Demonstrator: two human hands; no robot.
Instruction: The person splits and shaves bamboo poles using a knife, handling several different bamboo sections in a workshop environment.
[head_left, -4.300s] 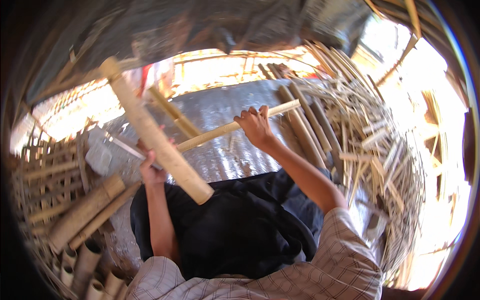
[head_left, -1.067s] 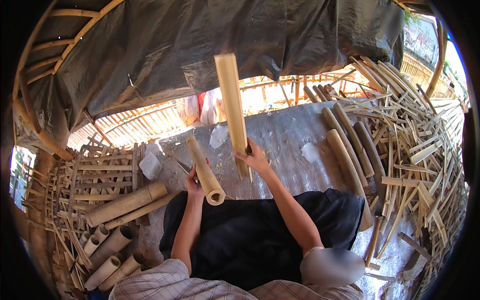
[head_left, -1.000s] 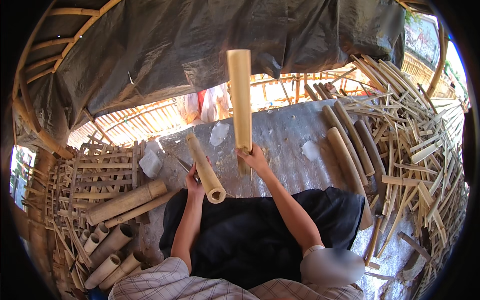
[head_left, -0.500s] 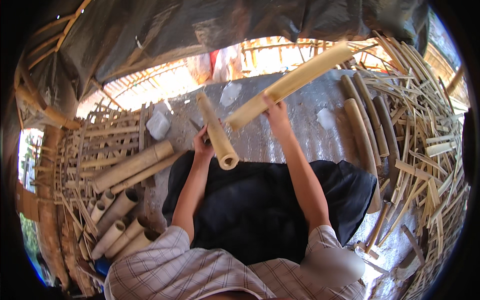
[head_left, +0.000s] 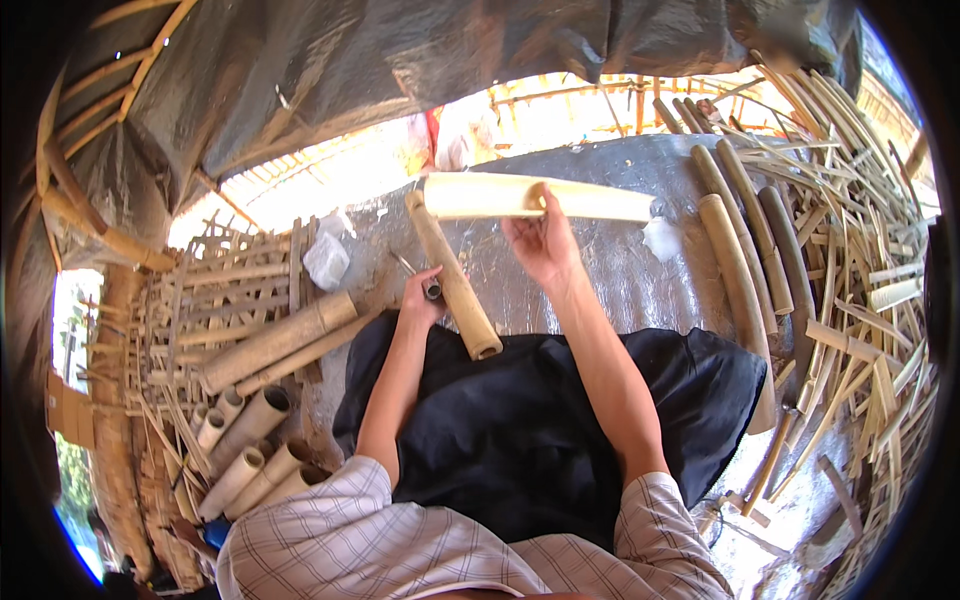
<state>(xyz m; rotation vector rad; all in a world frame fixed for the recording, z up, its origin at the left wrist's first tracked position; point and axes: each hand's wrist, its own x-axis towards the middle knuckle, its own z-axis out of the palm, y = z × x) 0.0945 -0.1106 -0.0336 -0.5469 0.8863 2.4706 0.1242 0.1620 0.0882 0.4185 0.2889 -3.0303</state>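
Observation:
My right hand (head_left: 542,240) grips a pale split bamboo piece (head_left: 590,200), thumb over its hollow inner face, and holds it nearly level above the grey work surface. My left hand (head_left: 423,290) is closed around what looks like a knife; a thin blade (head_left: 402,263) sticks out past the fingers, and a round dark handle end shows on the near side. Right beside that hand a bamboo tube (head_left: 458,280) slants toward me, its open end over the black cloth (head_left: 520,430) on my lap. The fingertips seem to touch the tube. The split piece covers part of its far end.
Whole bamboo poles (head_left: 735,280) lie to the right, beside a large heap of split strips (head_left: 860,290). On the left are a slatted bamboo rack (head_left: 230,285), thick poles (head_left: 280,340) and cut tubes (head_left: 250,410). Crumpled clear plastic (head_left: 327,255) lies at the back left.
The split bamboo piece has turned from a steep diagonal to nearly level, showing its inner face. The tube has shifted slightly, its near end lower and to the right.

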